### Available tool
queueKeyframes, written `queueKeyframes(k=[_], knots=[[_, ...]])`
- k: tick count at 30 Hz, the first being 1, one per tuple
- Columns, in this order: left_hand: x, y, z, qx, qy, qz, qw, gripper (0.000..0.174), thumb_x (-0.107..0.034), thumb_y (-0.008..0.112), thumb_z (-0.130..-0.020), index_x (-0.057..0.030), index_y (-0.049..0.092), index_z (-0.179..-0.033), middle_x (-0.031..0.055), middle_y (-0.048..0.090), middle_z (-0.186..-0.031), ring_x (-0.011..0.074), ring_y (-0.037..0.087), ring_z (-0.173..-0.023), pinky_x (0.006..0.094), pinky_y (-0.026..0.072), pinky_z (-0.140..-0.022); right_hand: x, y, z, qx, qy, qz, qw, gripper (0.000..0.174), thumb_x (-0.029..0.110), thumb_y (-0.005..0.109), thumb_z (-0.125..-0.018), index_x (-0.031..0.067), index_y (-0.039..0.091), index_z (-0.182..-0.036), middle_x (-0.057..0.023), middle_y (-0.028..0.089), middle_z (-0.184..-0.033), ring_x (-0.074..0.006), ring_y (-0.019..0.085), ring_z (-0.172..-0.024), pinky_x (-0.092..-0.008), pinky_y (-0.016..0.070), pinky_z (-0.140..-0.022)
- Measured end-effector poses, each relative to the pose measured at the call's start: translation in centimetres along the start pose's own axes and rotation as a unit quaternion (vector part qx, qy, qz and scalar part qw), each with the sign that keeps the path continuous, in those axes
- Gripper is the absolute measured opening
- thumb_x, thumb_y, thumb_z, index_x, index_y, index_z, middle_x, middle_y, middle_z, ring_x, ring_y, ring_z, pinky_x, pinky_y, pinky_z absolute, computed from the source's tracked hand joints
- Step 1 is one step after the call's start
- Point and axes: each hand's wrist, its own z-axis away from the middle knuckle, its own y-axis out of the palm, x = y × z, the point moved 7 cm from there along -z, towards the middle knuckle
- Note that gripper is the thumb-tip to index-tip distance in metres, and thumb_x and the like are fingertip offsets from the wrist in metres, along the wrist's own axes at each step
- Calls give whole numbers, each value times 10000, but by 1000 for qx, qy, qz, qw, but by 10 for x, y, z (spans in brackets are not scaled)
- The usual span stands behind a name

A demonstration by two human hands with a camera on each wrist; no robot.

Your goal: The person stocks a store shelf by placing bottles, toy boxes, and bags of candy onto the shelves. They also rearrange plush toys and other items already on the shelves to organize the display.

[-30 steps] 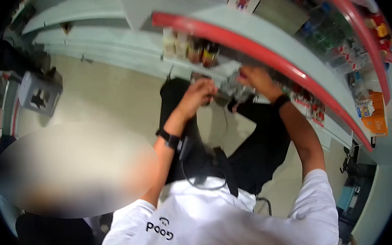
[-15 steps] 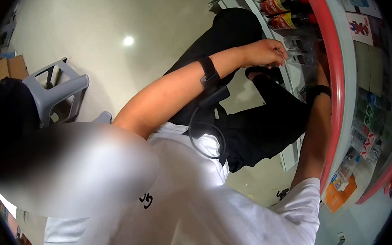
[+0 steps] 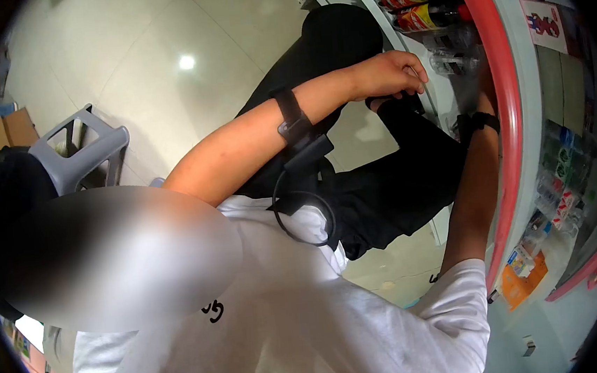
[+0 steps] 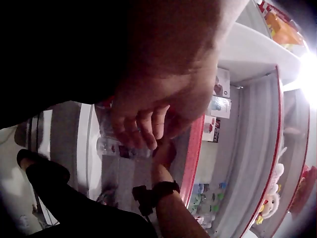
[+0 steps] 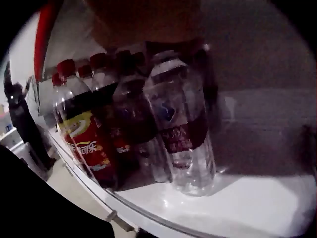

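Right hand moved behind red shelf edge, near bottles, grip unclear, left fingers loosely curled

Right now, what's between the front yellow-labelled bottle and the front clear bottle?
A red-capped bottle of dark liquid, then another clear bottle; shows in the right wrist view.

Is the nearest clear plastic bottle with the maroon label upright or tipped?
Upright: the clear, maroon-labelled plastic bottle stands on its base on the white shelf, neck uppermost.
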Motion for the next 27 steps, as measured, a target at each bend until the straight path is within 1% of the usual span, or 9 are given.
queueKeyframes(k=[4, 10, 16, 18, 19, 21, 23, 25, 27], knots=[[-5, 0, 3, -1, 32, 23, 999, 209, -113, 556, -862, -47, 589, -1057, 24, 646, -945, 95, 581, -871, 241, 469, -729, -16, -5, 20, -37, 87, -147, 985, 456, 382, 537, -902, 91, 502, -1250, -123, 527, -1226, -298, 500, -1116, -463, 456, -898], [-16, -1, 7, 15, 40, 66, 997, 226, -123, 555, -889, -31, 575, -1095, 59, 632, -995, 132, 599, -922, 262, 483, -770, -33, -2, 47, -90, 186, -339, 918, 438, 368, 500, -929, 95, 482, -1271, -114, 509, -1252, -285, 485, -1152, -471, 457, -909], [-24, -12, 14, 15, 31, 193, 981, 283, -147, 516, -913, -19, 530, -1166, 110, 591, -1098, 229, 566, -1034, 350, 469, -862, -44, -1, 69, -154, 256, -438, 848, 423, 356, 469, -951, 99, 465, -1288, -106, 495, -1274, -274, 472, -1183, -478, 458, -918], [-23, -11, 13, 23, 17, 178, 984, 296, -151, 515, -910, -21, 522, -1175, 110, 591, -1098, 233, 565, -1034, 354, 469, -862, -26, 5, 81, -85, 270, -445, 849, 406, 346, 470, -948, 97, 486, -1268, -122, 452, -1316, -304, 478, -1168, -478, 474, -903], [-23, -13, 13, 12, 16, 183, 983, 308, -154, 515, -907, -22, 514, -1185, 109, 590, -1098, 237, 565, -1034, 357, 470, -862, -26, 5, 88, -110, 275, -453, 841, 406, 346, 470, -948, 97, 486, -1268, -122, 452, -1316, -304, 478, -1168, -478, 474, -903], [-22, -10, 12, 21, -3, 152, 988, 325, -158, 521, -898, -26, 502, -1195, 106, 586, -1099, 247, 557, -1042, 370, 467, -867, -25, 33, 109, 8, 385, -503, 773, 418, 316, 523, -912, 90, 488, -1262, -170, 372, -1372, -356, 456, -1176, -488, 477, -909], [-19, -10, 9, 25, -2, 165, 986, 329, -172, 528, -895, -27, 501, -1190, 107, 582, -1098, 252, 549, -1048, 378, 459, -878, -16, 51, 127, 49, 454, -559, 692, 512, 297, 595, -854, 111, 434, -1304, -219, 318, -1382, -401, 413, -1205, -494, 464, -933], [-15, -4, 9, 41, -21, 148, 988, 335, -177, 537, -888, -32, 500, -1189, 103, 581, -1093, 245, 546, -1045, 387, 451, -885, -7, 67, 136, 44, 518, -608, 600, 667, 293, 697, -756, 143, 387, -1328, -233, 316, -1360, -413, 391, -1213, -511, 468, -924], [-16, -2, 8, 26, -19, 142, 989, 333, -182, 539, -887, -38, 505, -1186, 97, 583, -1098, 240, 550, -1034, 399, 443, -893, -7, 87, 128, 17, 523, -623, 582, 772, 266, 736, -703, 148, 338, -1353, -237, 292, -1360, -429, 414, -1191, -527, 476, -911]])
